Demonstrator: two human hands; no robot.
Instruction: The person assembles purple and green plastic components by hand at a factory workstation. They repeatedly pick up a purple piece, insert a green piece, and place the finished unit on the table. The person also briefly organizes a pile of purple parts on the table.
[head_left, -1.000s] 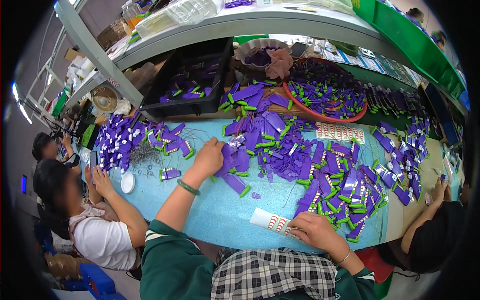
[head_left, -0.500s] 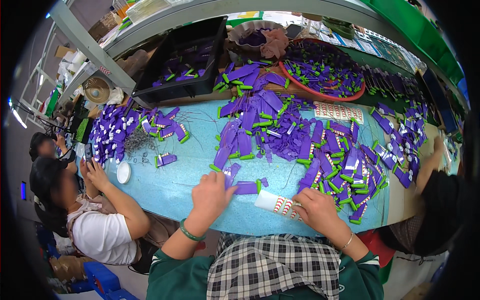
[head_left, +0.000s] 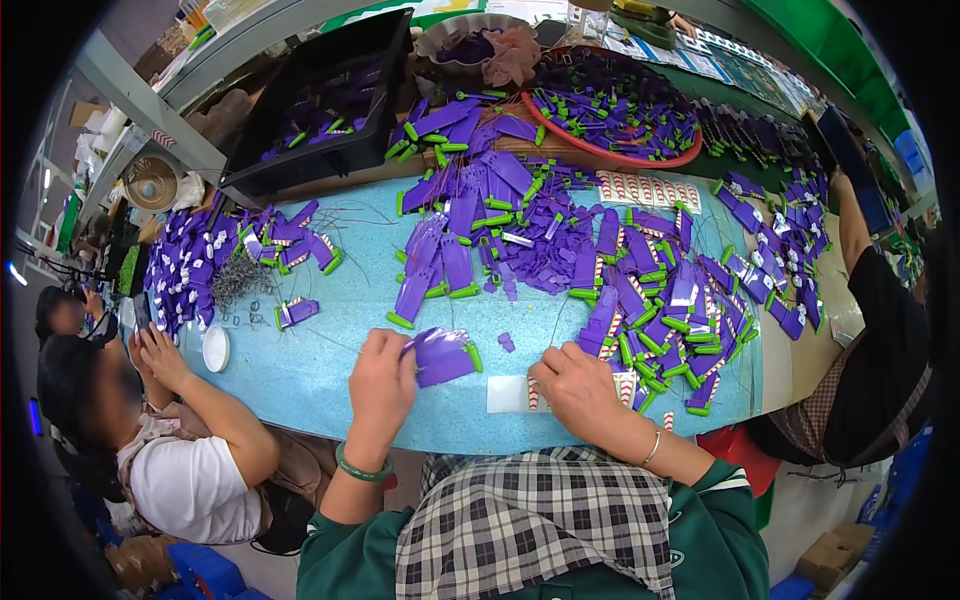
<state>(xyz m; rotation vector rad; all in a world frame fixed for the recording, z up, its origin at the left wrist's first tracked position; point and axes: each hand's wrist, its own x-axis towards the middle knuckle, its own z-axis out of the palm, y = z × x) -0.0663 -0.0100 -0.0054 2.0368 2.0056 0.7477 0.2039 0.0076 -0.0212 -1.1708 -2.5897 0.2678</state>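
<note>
left hand [head_left: 382, 382]: fingers closed on the left edge of a purple piece [head_left: 440, 360], its green end facing right. right hand [head_left: 580, 395]: fingers bent down onto a white sheet with red-striped stickers [head_left: 507, 394]; whether a sticker is pinched, cannot tell.

handling, my judgement: piece looks thin and glossy, so a light grip at the edge, face level and unobstructed; sheet best pressed flat, fingertips at a sticker's edge so it doesn't crease.

piece lies right of the left hand, left of and slightly farther than the right hand; sheet under the right hand, sticking out both sides.

outward: small purple scrap [head_left: 505, 343] between and beyond the hands. striped purple-green heap [head_left: 690, 330] to the right. far side, red basket [head_left: 655, 163]; far left, black tray [head_left: 315, 175].
</note>
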